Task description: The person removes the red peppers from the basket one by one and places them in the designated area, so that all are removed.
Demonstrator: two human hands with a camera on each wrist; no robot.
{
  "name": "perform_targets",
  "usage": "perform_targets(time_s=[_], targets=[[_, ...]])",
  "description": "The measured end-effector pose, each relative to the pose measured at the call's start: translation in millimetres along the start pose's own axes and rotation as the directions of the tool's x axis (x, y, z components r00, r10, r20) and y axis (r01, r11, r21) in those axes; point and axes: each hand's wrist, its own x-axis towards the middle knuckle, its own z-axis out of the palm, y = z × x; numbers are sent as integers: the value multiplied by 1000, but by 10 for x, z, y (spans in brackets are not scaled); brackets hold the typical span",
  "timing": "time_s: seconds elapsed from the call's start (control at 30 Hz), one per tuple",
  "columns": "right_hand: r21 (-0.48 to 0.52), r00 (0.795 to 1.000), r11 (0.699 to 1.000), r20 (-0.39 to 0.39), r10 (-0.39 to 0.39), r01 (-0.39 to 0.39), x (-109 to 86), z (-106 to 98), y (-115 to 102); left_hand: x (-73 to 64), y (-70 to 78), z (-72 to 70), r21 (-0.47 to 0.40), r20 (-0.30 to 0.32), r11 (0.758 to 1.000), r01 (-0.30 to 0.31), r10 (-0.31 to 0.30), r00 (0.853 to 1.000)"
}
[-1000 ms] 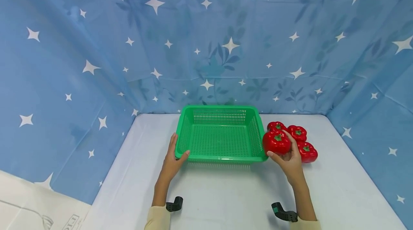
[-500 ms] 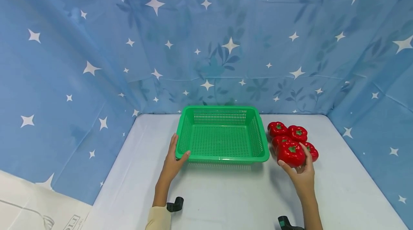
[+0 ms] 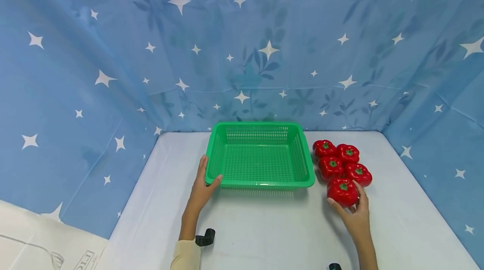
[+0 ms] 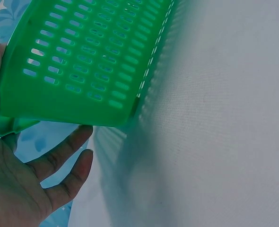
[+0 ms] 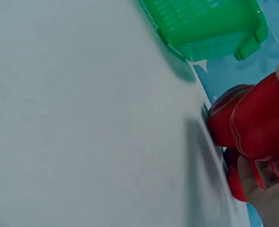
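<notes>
My right hand (image 3: 356,216) grips a glossy red bell pepper (image 3: 342,193) with a green stem top, thumb on one side and fingers on the other. In the right wrist view this bell pepper (image 5: 265,118) shows close over the table, its far side out of frame. My left hand (image 3: 202,188) rests at the near left corner of a green plastic basket (image 3: 261,184), its fingers along the left side and the thumb at the front rim. Seen from the left wrist, two fingers (image 4: 68,177) stretch out loosely beneath the slotted wall.
Several more red bell peppers (image 3: 330,168) sit in a cluster right of the basket, just beyond the held one. A white cloth covers the table (image 3: 264,232). Blue star-patterned curtains (image 3: 242,51) hang behind and at both sides.
My right hand has moved right and toward me with its bell pepper, away from the basket's right edge and the cluster. The left hand and basket have stayed in place.
</notes>
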Motion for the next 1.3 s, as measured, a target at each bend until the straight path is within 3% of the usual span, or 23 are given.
perform_targets(time_s=[0.33,0.67,1.1,1.3], targets=[[-88,998,996,60,28,-23,10,57,143,3,-4,-4,-6,6,1000,1,-1,1000],[-86,999,996,30,-29,31,37,113,148,-2,7,-2,2,-2,1000,3,-3,1000],[-84,999,996,-29,-14,12,10,136,100,-12,15,-5,4,1,1000,8,-8,1000],[-84,998,995,-31,-60,58,14,140,123,-1,5,1,1,-1,1000,2,-2,1000]])
